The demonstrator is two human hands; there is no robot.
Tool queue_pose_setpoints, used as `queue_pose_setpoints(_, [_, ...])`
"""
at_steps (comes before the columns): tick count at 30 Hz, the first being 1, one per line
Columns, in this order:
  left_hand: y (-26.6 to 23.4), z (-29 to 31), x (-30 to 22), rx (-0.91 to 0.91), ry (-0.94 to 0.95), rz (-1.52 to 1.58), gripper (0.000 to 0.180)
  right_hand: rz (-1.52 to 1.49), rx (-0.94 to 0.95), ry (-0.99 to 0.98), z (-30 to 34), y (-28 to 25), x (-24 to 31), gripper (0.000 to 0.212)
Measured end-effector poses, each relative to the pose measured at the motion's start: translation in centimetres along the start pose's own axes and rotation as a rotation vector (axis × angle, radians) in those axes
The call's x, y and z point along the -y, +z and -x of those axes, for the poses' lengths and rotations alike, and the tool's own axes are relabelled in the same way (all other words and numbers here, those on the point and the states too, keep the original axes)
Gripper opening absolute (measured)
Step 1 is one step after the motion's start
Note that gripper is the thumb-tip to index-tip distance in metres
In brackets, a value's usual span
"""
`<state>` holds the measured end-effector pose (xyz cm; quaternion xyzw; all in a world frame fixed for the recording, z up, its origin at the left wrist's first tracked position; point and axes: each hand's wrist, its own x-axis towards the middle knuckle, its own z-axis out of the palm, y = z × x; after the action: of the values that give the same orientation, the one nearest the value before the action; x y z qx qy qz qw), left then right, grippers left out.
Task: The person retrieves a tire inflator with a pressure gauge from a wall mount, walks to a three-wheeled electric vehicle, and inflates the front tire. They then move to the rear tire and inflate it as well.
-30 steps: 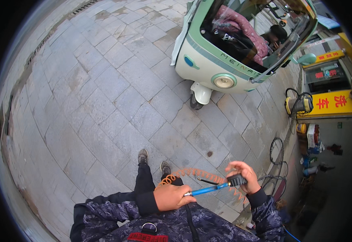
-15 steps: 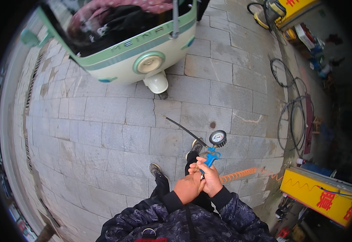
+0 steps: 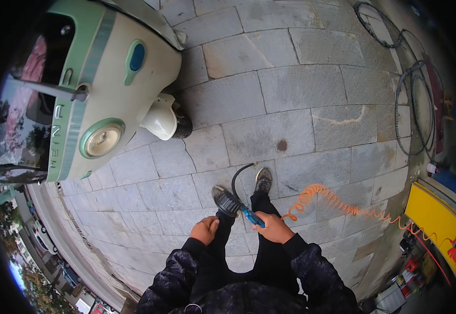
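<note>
My right hand (image 3: 274, 227) is wrapped round the blue handle of a tire inflator (image 3: 251, 215). Its round dial gauge in a ribbed black rubber cover (image 3: 227, 203) is seen from the side, so the dial is hidden. A short black hose (image 3: 234, 180) curves from it toward my right shoe, ending in a small brass-coloured tip. From beside my right hand an orange coiled air hose (image 3: 317, 191) runs off to the right. My left hand (image 3: 204, 230) is closed beside my left thigh, apart from the inflator; nothing shows sticking out of it.
A green and cream three-wheeled vehicle (image 3: 128, 94) stands at upper left, its front wheel (image 3: 184, 125) under a white fender. Black hose loops (image 3: 398, 112) lie on the grey paving (image 3: 291, 125) at right. A yellow sign box (image 3: 432, 222) stands at the right edge. Parked cars (image 3: 44, 236) show far left.
My left hand has come off the inflator and moved left. The right hand has lowered the inflator, turning its gauge left. My view has turned, and the vehicle now appears nearer on the left.
</note>
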<state>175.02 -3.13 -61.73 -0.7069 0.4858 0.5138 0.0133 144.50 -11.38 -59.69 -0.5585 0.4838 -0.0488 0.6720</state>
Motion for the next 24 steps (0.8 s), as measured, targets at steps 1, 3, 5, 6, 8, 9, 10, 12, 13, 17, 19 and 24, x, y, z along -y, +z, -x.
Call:
queue_pose_setpoints(1, [0.5,-2.6,1.9,0.025,-0.088,0.071,0.038,-0.077,-0.001,0.019,-0.8,0.2,-1.0,0.024])
queue_pose_setpoints(3, [1.8,-7.8,5.4,0.007,-0.220,0.194,0.041,-0.232,-0.022,0.014,-2.7,0.8,-2.7,0.025])
queue_pose_setpoints(5, [3.3,-13.5,8.7,-0.161,-0.281,0.381,0.042,-0.360,-0.049,0.038,-4.4,0.9,-4.1,0.021])
queue_pose_setpoints(6, [3.6,-16.4,10.3,-0.244,-0.278,0.393,0.044,-0.425,-0.044,0.072,-5.0,0.4,-4.7,0.019])
queue_pose_setpoints(8, [3.4,-22.5,13.3,-0.448,-0.230,0.418,0.048,-0.511,-0.057,0.028,-7.3,-0.6,-6.1,0.017])
queue_pose_setpoints(9, [3.3,-25.1,14.5,-0.539,-0.274,0.424,0.052,-0.543,-0.028,0.072,-8.4,-1.4,-6.8,0.018])
queue_pose_setpoints(10, [2.8,-27.0,15.6,-0.608,-0.247,0.411,0.059,-0.606,0.010,0.141,-8.8,-2.6,-7.3,0.018])
queue_pose_setpoints(12, [1.2,-30.9,17.2,-0.705,-0.313,0.446,0.076,-0.741,0.059,0.231,-10.1,-4.3,-8.1,0.021])
queue_pose_setpoints(13, [0.3,-32.6,17.7,-0.770,-0.328,0.507,0.084,-0.873,0.045,0.219,-11.3,-4.7,-8.5,0.020])
queue_pose_setpoints(17, [-3.1,-37.5,18.8,-0.830,-0.266,0.590,0.100,-1.144,-0.028,0.231,-14.1,-7.4,-9.5,0.013])
queue_pose_setpoints(19, [-4.4,-39.3,19.1,-0.847,-0.254,0.605,0.102,-1.015,-0.173,0.245,-15.6,-8.0,-9.8,0.014])
queue_pose_setpoints(24, [-6.4,-41.6,20.2,-0.744,-0.074,0.679,0.097,-1.208,-0.150,0.042,-19.9,-9.1,-10.7,0.021])
